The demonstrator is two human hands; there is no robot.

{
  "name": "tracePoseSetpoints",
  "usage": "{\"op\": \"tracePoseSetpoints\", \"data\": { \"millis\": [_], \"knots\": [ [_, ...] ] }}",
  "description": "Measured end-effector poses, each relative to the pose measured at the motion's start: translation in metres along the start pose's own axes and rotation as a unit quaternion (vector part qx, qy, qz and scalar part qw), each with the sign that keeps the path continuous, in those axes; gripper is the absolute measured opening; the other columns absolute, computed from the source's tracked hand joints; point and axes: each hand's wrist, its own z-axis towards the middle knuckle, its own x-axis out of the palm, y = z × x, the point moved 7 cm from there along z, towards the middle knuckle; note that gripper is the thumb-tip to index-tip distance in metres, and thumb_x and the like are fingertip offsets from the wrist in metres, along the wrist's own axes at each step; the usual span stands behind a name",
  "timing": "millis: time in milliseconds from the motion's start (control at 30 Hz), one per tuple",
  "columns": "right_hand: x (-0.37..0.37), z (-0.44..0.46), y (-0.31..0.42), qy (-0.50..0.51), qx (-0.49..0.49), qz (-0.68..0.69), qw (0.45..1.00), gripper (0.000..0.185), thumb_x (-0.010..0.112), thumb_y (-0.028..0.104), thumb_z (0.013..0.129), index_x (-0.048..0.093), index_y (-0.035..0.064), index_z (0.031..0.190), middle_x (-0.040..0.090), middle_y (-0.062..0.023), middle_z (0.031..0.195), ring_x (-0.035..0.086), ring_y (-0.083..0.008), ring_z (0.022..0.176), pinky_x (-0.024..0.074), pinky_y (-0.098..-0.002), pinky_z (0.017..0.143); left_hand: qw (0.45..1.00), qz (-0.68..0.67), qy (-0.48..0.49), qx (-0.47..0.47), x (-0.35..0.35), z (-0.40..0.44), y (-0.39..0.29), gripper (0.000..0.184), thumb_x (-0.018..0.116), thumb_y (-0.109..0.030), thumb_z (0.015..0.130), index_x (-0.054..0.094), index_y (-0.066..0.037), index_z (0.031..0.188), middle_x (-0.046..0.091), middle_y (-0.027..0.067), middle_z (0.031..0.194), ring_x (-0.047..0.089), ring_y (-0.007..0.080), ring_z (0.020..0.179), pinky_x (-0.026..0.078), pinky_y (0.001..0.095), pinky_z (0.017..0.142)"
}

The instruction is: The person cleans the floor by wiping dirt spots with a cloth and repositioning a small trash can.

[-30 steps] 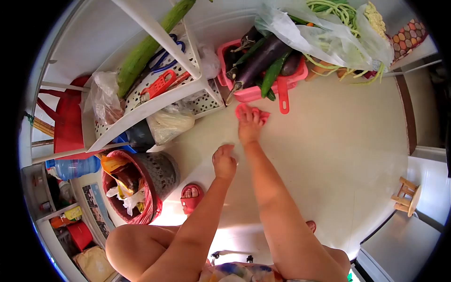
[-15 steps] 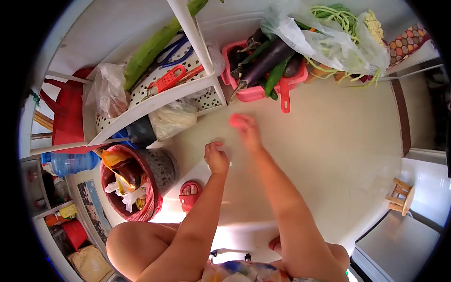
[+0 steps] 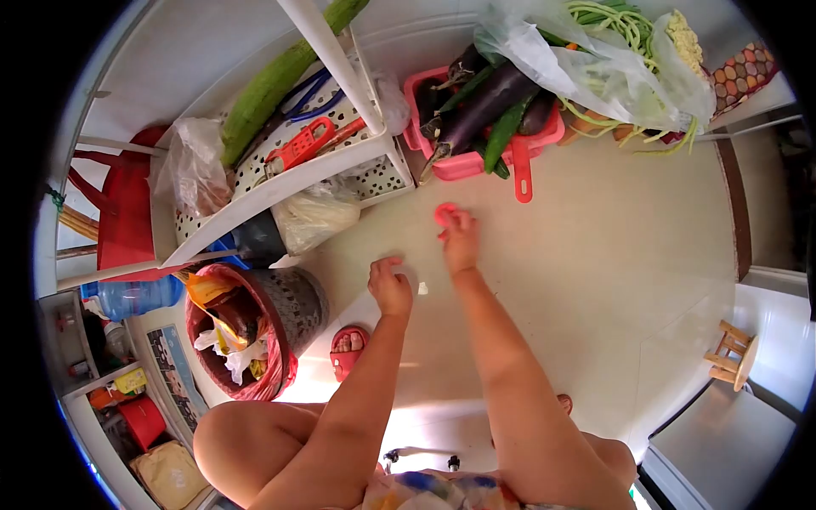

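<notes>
My right hand (image 3: 460,244) is closed on a pink cloth (image 3: 444,212), part of which shows past the fingertips, low over the pale floor (image 3: 578,280). To its left, my left hand (image 3: 390,287) hangs above the floor with its fingers curled and slightly apart, nothing visible in it. A small pale scrap (image 3: 422,288) lies on the floor between the two hands. Beyond my right hand stands a pink basket (image 3: 450,167) of eggplants (image 3: 489,106) and green vegetables, with a pink handle (image 3: 522,174) sticking out toward me.
A white shelf (image 3: 280,176) holds a long green gourd (image 3: 272,93) and a red tool (image 3: 308,146). Below it stands a lined waste bin (image 3: 293,310). A plastic bag of long beans (image 3: 595,76) lies at upper right; a small wooden stool (image 3: 733,355) is far right.
My right hand and the pink cloth have come back from near the basket toward me. My left hand has shifted slightly left, and the pale scrap now shows fully.
</notes>
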Motion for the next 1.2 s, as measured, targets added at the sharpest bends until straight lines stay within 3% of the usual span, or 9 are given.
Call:
{"op": "tracePoseSetpoints", "data": {
  "millis": [200, 300, 500, 700, 800, 867, 967, 1067, 1200],
  "knots": [
    [0.002, -0.042, 0.062, 0.058, -0.181, 0.06, 0.98, 0.042, 0.066, 0.001, 0.057, 0.066, 0.014, 0.098, 0.056, -0.0012, 0.099, 0.052, -0.0262, 0.092, 0.0443, -0.038, 0.08, 0.998, 0.024, -0.052, 0.034, -0.008, 0.005, -0.009, 0.032, 0.051, 0.009, 0.062, 0.056, -0.008, 0.089, 0.056, 0.0103, 0.094, 0.056, 0.0321, 0.09, 0.045, 0.0427, 0.078],
    [-0.005, -0.015, 0.033, 0.075, -0.188, 0.011, 0.979, 0.039, 0.064, 0.002, 0.061, 0.067, 0.0156, 0.097, 0.056, -0.001, 0.1, 0.053, -0.0248, 0.093, 0.0453, -0.0377, 0.078, 0.999, 0.023, -0.042, 0.02, -0.007, 0.001, -0.011, 0.032, 0.051, 0.009, 0.063, 0.057, -0.008, 0.089, 0.056, 0.0101, 0.095, 0.056, 0.0316, 0.091, 0.045, 0.0426, 0.079],
    [-0.026, 0.034, -0.012, 0.037, -0.027, -0.014, 0.999, 0.043, 0.072, 0.004, 0.053, 0.065, 0.0166, 0.094, 0.057, -0.002, 0.101, 0.055, -0.0284, 0.087, 0.0471, -0.0405, 0.075, 1.0, -0.003, 0.024, -0.016, 0.001, -0.008, -0.02, 0.028, 0.052, 0.005, 0.067, 0.057, -0.009, 0.091, 0.055, 0.0071, 0.102, 0.051, 0.0276, 0.1, 0.036, 0.0422, 0.089],
    [-0.004, -0.041, 0.031, 0.214, -0.069, 0.019, 0.974, 0.033, 0.063, 0.001, 0.065, 0.066, 0.0161, 0.094, 0.057, -0.0041, 0.103, 0.052, -0.0272, 0.101, 0.0434, -0.0429, 0.085, 1.0, 0.009, 0.005, 0.012, 0.007, -0.012, -0.03, 0.031, 0.052, 0.005, 0.066, 0.058, -0.01, 0.092, 0.055, 0.0073, 0.101, 0.052, 0.0278, 0.1, 0.037, 0.0426, 0.087],
    [-0.023, -0.03, 0.019, 0.213, -0.126, 0.03, 0.968, 0.03, 0.056, -0.001, 0.075, 0.066, 0.0156, 0.097, 0.059, -0.0031, 0.101, 0.056, -0.0213, 0.093, 0.049, -0.0379, 0.075, 0.999, -0.002, -0.008, 0.045, 0.015, -0.014, -0.041, 0.033, 0.052, 0.006, 0.064, 0.058, -0.011, 0.091, 0.056, 0.0082, 0.099, 0.053, 0.0296, 0.097, 0.04, 0.0431, 0.084],
    [-0.048, -0.001, -0.025, 0.202, 0.134, 0.324, 0.914, 0.026, 0.049, -0.001, 0.083, 0.066, 0.0111, 0.099, 0.062, -0.005, 0.097, 0.061, -0.0152, 0.076, 0.051, -0.0286, 0.058, 0.999, -0.009, -0.005, 0.037, 0.021, -0.017, -0.042, 0.033, 0.052, 0.006, 0.064, 0.058, -0.011, 0.091, 0.056, 0.0076, 0.099, 0.053, 0.0288, 0.098, 0.04, 0.0425, 0.084],
    [-0.075, 0.043, -0.142, -0.024, 0.22, 0.508, 0.833, 0.018, 0.051, -0.002, 0.085, 0.06, -0.0028, 0.1, 0.062, -0.0127, 0.09, 0.062, -0.0164, 0.06, 0.0536, -0.0281, 0.054, 0.999, 0.01, 0.019, 0.028, 0.026, -0.021, -0.049, 0.033, 0.051, 0.006, 0.064, 0.058, -0.011, 0.092, 0.056, 0.0066, 0.099, 0.053, 0.0277, 0.096, 0.039, 0.041, 0.083],
    [-0.144, 0.07, -0.199, -0.136, 0.155, 0.109, 0.972, 0.034, 0.054, 0.002, 0.085, 0.054, 0.0043, 0.118, 0.053, -0.0186, 0.118, 0.061, -0.0295, 0.092, 0.0534, -0.0372, 0.075, 0.998, 0.013, -0.001, 0.055, 0.03, -0.019, -0.044, 0.033, 0.051, 0.006, 0.064, 0.057, -0.012, 0.092, 0.055, 0.0057, 0.099, 0.053, 0.0264, 0.096, 0.038, 0.0398, 0.084],
    [-0.111, 0.074, -0.214, -0.123, 0.022, -0.13, 0.984, 0.046, 0.059, 0.01, 0.08, 0.052, 0.0099, 0.125, 0.043, -0.0131, 0.133, 0.039, -0.0362, 0.121, 0.0337, -0.0482, 0.102, 0.999, 0.015, 0.024, 0.021, 0.03, -0.014, -0.035, 0.032, 0.051, 0.006, 0.067, 0.057, -0.011, 0.093, 0.055, 0.0053, 0.101, 0.051, 0.0243, 0.099, 0.033, 0.0411, 0.089]
  ]
}}
